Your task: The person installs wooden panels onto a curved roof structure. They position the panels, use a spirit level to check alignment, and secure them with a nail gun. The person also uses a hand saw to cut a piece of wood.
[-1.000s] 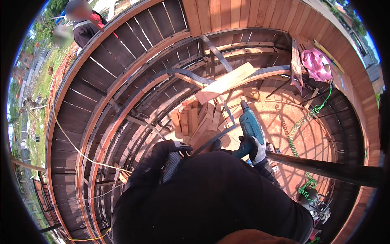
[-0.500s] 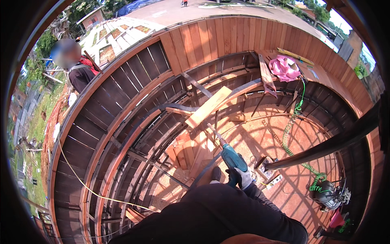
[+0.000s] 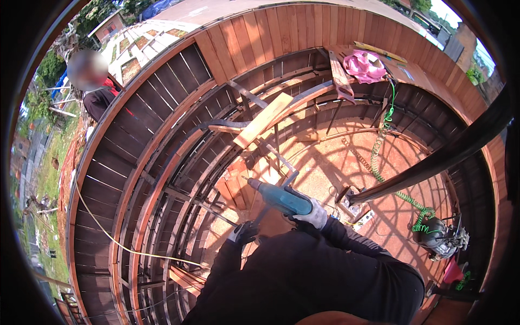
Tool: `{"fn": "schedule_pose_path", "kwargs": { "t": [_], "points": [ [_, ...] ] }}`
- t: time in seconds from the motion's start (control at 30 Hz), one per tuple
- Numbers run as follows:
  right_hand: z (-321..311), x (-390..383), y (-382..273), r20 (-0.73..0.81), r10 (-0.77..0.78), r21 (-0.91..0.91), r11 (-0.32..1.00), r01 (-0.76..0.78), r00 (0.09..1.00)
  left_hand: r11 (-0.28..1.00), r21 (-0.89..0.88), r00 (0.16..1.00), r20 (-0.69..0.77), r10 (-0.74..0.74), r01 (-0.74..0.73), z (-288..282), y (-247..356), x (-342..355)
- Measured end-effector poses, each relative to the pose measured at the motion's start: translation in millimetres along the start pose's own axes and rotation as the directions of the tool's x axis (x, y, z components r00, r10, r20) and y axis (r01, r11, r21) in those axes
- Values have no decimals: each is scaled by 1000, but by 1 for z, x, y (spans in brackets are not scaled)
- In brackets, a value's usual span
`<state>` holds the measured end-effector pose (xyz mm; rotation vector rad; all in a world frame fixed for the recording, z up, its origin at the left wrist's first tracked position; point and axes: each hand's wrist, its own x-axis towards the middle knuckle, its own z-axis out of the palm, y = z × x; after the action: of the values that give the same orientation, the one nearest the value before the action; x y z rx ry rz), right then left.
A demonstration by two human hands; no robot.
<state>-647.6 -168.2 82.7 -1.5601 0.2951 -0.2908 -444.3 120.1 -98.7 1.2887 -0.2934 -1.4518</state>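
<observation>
My right hand (image 3: 313, 215), in a grey-and-black glove, is closed on the grip of a teal power drill (image 3: 284, 199). The drill's nose points left over the lower frame, apart from the wood. Lower and to the left, my gloved left hand (image 3: 244, 233) has its fingers curled at the junction of a dark metal bar (image 3: 208, 212) in the frame; part of its grip is hidden. A pale wooden board (image 3: 264, 120) lies across the curved frame just ahead. Beneath the drill's nose are several reddish wood pieces (image 3: 233, 189).
Curved dark slatted walls (image 3: 135, 127) surround me. A thick dark post (image 3: 433, 157) slants in from the right. A green coiled hose (image 3: 414, 201) runs to a compressor (image 3: 441, 238). A pink cloth (image 3: 364, 66) and a handsaw (image 3: 340, 78) lie on the ledge. A person (image 3: 97, 100) stands outside, left.
The drill has swung leftward, its nose now away from the pale board. My left hand has come into sight at the metal bar. The whole view has shifted slightly.
</observation>
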Motion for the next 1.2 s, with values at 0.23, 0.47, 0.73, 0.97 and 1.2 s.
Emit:
{"fn": "schedule_pose_path", "kwargs": {
  "t": [0.23,0.47,0.73,0.97,1.2],
  "points": [
    [-39,18,-26,284,-22,-342,932,123,959,740,-568,925,-121,359,-361,191,130,43],
    [-175,-3,7,200,53,-275,961,5,978,825,-300,872,-269,409,-479,219,118,132],
    [-297,-48,52,-243,306,-356,855,-378,920,881,29,722,-560,406,-473,230,137,170],
    [-299,11,43,-179,347,-363,846,-389,921,869,-205,796,-533,286,-450,237,156,189],
    [-287,85,47,95,356,-299,901,-314,930,959,-161,905,-398,151,-231,225,176,243]
  ]
}}
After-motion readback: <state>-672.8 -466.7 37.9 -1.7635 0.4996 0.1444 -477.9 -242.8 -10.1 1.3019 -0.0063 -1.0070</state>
